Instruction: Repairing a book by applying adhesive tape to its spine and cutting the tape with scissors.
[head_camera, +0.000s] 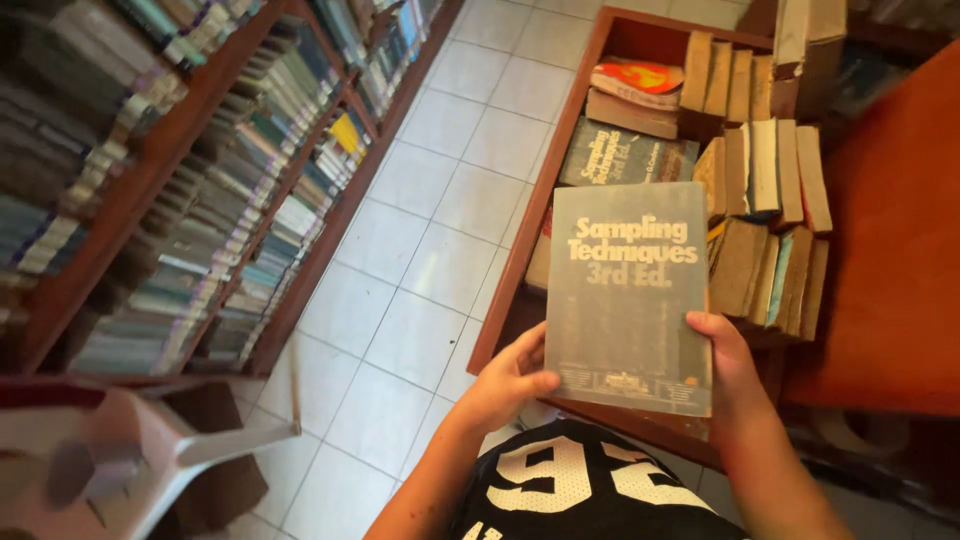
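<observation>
I hold a grey-green paperback book (628, 290) upright in front of me, its cover with pale lettering facing up. My left hand (510, 382) grips its lower left edge, thumb on the cover. My right hand (728, 355) grips its lower right edge. Behind the book stands an open wooden crate (560, 160) with several worn books, some on their spines, and a second copy of the same grey book (622, 158) lying flat inside.
A tall wooden bookshelf (190, 170) packed with books runs along the left. A white tiled floor (430, 230) lies between it and the crate. A reddish wooden surface (895, 230) is on the right. A white plastic chair (120, 460) stands at lower left.
</observation>
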